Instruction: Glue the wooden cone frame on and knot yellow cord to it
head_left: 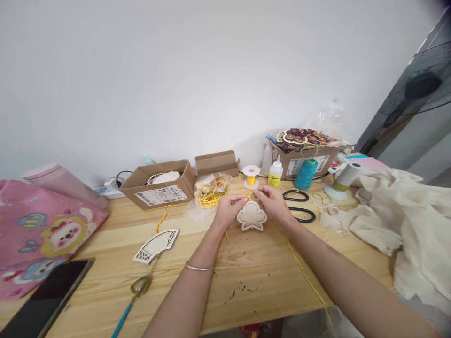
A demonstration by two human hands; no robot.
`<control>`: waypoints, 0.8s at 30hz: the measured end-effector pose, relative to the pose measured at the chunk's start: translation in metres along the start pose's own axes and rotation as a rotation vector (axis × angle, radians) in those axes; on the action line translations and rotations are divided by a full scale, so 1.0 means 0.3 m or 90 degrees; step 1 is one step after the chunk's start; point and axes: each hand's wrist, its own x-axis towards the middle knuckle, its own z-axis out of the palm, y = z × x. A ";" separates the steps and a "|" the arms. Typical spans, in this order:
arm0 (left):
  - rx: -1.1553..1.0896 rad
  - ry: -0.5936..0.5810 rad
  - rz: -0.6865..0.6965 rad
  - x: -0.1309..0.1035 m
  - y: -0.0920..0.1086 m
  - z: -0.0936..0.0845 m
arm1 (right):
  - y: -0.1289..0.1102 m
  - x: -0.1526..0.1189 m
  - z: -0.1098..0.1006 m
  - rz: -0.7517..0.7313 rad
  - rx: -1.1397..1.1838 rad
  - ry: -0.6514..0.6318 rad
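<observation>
Pinching Yellow Cord [250, 195] Above a Pale Plaque [252, 217]

The left hand [229, 207] and right hand [271, 201], near each other, each pinch the yellow cord; the pale plaque is just below them, over the table [260, 263]. The cord looks soft and limp, best held close to the plaque. The plaque seems light, stiff, perhaps brittle, safest taken by its rim.

I see a pink cartoon bag [52, 234] far L, blk phone [45, 300] lying nr it. Open cardbd box [141, 188] w/ shipping label by the wall [197, 84]. Teal thread cone [306, 174] R of ctr, cream cloth [419, 225] bunched far R, fan [421, 87] beyond it.
</observation>
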 end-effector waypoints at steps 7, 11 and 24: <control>0.050 0.004 0.025 0.006 -0.004 -0.005 | -0.014 -0.003 -0.003 -0.013 0.000 0.004; 0.076 0.001 0.031 0.011 -0.012 -0.009 | -0.028 -0.010 -0.003 -0.015 0.020 0.031; 0.007 -0.044 0.012 0.001 -0.002 0.000 | -0.037 -0.018 -0.003 0.092 0.219 0.018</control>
